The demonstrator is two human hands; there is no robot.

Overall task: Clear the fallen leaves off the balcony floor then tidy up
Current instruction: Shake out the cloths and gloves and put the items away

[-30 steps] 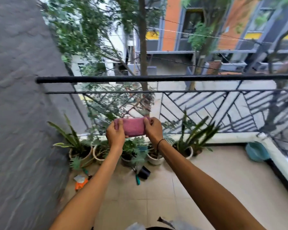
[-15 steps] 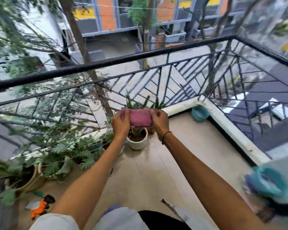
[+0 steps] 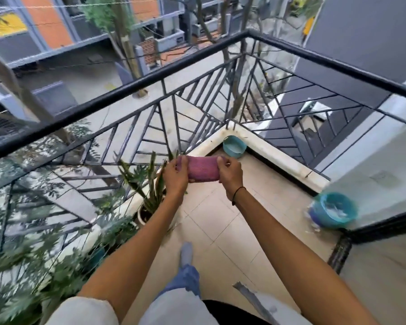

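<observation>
**Both hands gripping pink cloth at frame centre**

Pink cloth (image 3: 203,169): knitted texture, folded into a rounded oblong, sitting mid-air over the pale tiled floor (image 3: 220,221). Left hand (image 3: 175,178) is pinching its 9 o'clock end, right hand (image 3: 230,175) its 3 o'clock end, both arms reaching straight out. Black metal railing (image 3: 131,86) is running behind. Teal bowl (image 3: 233,146) at 12 o'clock in the corner, spiky potted plant (image 3: 148,181) at 9, blurred teal basin (image 3: 335,211) at 3.

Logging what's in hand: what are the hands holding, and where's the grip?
A folded pink cloth, gripped at its two ends: left hand on one, right hand on the other.
</observation>
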